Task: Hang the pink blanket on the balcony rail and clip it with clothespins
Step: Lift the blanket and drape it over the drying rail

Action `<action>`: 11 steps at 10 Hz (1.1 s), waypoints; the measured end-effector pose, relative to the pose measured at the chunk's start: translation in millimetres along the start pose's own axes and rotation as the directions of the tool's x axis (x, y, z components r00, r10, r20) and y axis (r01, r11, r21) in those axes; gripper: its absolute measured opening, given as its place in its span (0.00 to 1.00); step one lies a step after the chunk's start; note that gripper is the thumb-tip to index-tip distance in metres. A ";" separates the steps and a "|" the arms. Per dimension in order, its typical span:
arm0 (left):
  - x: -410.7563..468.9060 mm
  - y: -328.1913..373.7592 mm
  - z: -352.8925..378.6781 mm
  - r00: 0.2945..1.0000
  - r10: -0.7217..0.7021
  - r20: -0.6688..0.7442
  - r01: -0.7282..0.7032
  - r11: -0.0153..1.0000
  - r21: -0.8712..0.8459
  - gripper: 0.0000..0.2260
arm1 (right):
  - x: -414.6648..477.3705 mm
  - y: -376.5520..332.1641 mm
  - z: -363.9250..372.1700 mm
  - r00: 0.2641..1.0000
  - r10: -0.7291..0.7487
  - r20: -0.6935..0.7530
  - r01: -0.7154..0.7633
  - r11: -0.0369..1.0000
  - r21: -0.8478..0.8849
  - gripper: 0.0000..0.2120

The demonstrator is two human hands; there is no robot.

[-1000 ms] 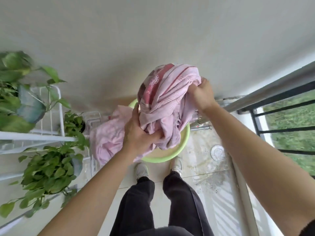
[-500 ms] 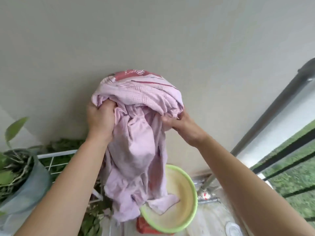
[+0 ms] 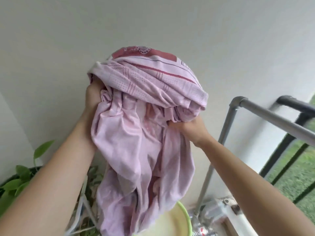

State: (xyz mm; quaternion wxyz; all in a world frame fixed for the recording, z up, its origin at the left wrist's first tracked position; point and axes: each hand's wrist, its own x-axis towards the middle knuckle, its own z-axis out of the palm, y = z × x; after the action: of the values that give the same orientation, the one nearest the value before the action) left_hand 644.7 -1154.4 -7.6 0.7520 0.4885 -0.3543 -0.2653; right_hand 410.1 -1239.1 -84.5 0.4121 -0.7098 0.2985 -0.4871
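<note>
The pink blanket (image 3: 141, 133), bunched with dark red stripes at its top, hangs in the air in front of a pale wall. My left hand (image 3: 92, 101) grips its upper left folds. My right hand (image 3: 189, 127) grips a fold on its right side. The cloth's lower end hangs down over the green basin (image 3: 185, 217). A grey metal rail (image 3: 279, 119) runs from upper middle right toward the right edge, apart from the blanket. No clothespins are visible.
A black balcony railing (image 3: 296, 109) with bars stands behind the grey rail, grass beyond it. Leafy green plants (image 3: 18, 181) and a white wire rack (image 3: 85, 212) are at the lower left. A grey upright post (image 3: 216, 155) drops to the floor.
Both hands have lifted the blanket up out of the basin to chest height. My view has tilted upward, so the floor and my legs have dropped out of sight.
</note>
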 end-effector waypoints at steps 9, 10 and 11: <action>-155.7 17.0 79.7 0.809 -0.495 0.316 0.395 0.857 0.332 0.12 | -56.4 -80.2 -123.0 0.979 0.035 0.203 -0.037 0.999 0.003 0.28; -136.8 16.3 78.0 0.720 -0.592 0.361 0.379 0.772 0.511 0.22 | -27.3 -77.1 -138.8 0.994 0.104 0.045 -0.082 0.934 -0.347 0.37; -86.6 27.0 67.0 0.820 -0.509 0.264 0.368 0.820 0.439 0.18 | 2.2 -75.4 -153.8 0.987 0.148 -0.070 -0.158 0.763 -0.626 0.34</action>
State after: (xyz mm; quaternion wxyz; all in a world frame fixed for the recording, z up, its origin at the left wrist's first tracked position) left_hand 540.3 -1116.2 11.8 0.4827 0.6311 -0.4081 -0.4496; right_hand 268.4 -1249.8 11.1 0.1871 -0.7759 0.5042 -0.3297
